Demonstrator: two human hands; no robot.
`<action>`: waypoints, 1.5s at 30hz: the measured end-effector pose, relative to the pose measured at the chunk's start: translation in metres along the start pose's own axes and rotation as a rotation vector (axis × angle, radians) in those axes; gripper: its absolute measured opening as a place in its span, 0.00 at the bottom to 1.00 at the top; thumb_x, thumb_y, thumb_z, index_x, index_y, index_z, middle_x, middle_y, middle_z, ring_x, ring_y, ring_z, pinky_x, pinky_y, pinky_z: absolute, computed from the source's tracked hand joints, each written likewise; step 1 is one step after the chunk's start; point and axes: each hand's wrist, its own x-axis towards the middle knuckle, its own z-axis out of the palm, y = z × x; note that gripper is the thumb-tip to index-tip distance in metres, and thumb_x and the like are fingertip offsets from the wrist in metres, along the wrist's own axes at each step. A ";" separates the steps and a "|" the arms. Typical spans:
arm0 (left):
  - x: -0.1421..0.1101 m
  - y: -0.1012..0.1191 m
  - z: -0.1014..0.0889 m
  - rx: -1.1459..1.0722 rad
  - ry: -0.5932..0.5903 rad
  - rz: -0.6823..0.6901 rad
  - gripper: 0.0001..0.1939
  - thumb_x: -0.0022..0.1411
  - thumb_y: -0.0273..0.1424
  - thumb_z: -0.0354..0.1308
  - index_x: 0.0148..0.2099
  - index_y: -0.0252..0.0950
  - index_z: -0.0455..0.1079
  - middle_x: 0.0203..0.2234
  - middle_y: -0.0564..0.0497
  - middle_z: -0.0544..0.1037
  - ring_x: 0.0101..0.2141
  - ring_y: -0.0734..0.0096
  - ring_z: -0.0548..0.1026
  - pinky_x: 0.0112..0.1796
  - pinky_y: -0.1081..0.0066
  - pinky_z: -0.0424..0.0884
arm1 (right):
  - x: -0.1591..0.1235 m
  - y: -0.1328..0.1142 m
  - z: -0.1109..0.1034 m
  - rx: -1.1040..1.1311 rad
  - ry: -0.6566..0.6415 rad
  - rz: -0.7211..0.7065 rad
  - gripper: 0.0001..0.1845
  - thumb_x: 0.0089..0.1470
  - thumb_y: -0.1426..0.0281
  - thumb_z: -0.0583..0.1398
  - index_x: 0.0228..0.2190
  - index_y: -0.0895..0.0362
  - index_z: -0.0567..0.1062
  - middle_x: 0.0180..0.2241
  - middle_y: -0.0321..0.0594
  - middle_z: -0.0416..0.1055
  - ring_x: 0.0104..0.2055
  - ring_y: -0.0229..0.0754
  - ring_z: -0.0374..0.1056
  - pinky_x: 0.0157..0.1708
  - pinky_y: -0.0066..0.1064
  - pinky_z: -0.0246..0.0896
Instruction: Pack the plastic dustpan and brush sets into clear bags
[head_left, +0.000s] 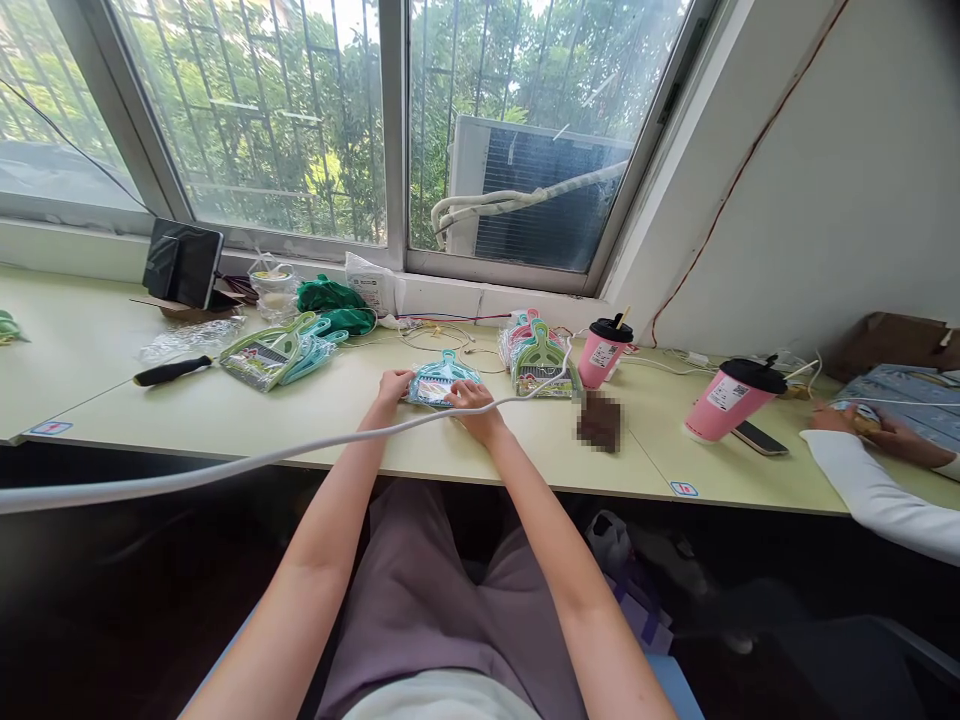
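Observation:
A small blue dustpan-and-brush set in clear wrapping lies on the table in front of me, its looped handle pointing towards the window. My left hand is closed at its left edge, with curled fingers. From the right, my right hand grips the lower right part of the same set and covers some of its printed card. Stacked to the right are green and pink dustpan sets. More green and blue sets lie in a pile on the left, beside a black-handled tool.
A white cable crosses in front of my forearms. Pink cups with black lids, a phone and a pixelated brown item are on the right. Farther right, another person's hands hold something small. A tablet stands back left.

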 end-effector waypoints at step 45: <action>0.002 -0.003 0.004 -0.136 -0.163 -0.046 0.15 0.48 0.39 0.66 0.34 0.33 0.73 0.19 0.52 0.72 0.23 0.70 0.72 0.26 0.72 0.65 | 0.004 -0.002 0.011 -0.080 0.117 -0.031 0.16 0.61 0.69 0.56 0.49 0.60 0.74 0.66 0.56 0.54 0.71 0.57 0.43 0.63 0.75 0.21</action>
